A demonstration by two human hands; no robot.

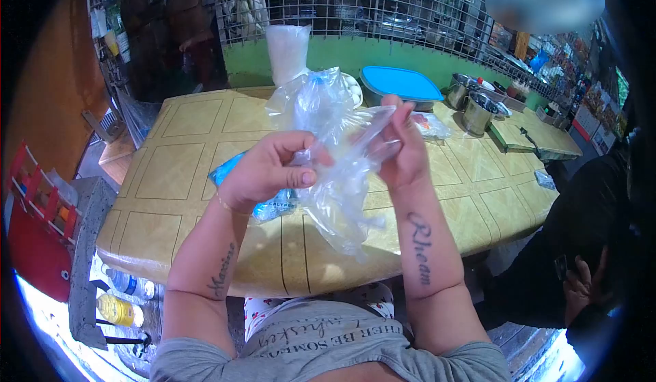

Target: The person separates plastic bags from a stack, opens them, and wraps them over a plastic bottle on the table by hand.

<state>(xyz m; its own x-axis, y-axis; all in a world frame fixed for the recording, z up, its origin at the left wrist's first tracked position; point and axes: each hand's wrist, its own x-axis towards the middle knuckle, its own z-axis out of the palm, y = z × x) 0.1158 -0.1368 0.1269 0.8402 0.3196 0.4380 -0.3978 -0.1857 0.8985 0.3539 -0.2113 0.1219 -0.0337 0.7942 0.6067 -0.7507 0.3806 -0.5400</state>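
A crumpled clear plastic bag (342,208) is stretched between my two hands above the table. My left hand (270,170) pinches one side of it between thumb and fingers. The other side is in my right hand (406,146), which is raised, with the film drawn up along its fingers. Below my left hand lies a blue plastic packet (275,208), partly hidden by the wrist. Just behind the bag stands another clear plastic bag (318,102) with a bluish top; where the two films overlap I cannot tell them apart.
Behind stand a tall whitish plastic roll or bag (288,50) and a blue-lidded container (400,83). Metal pots (477,114) and a small clear packet (430,126) sit to the right. A person in dark clothing (540,266) is at the right edge. Bottles (119,310) stand low at left.
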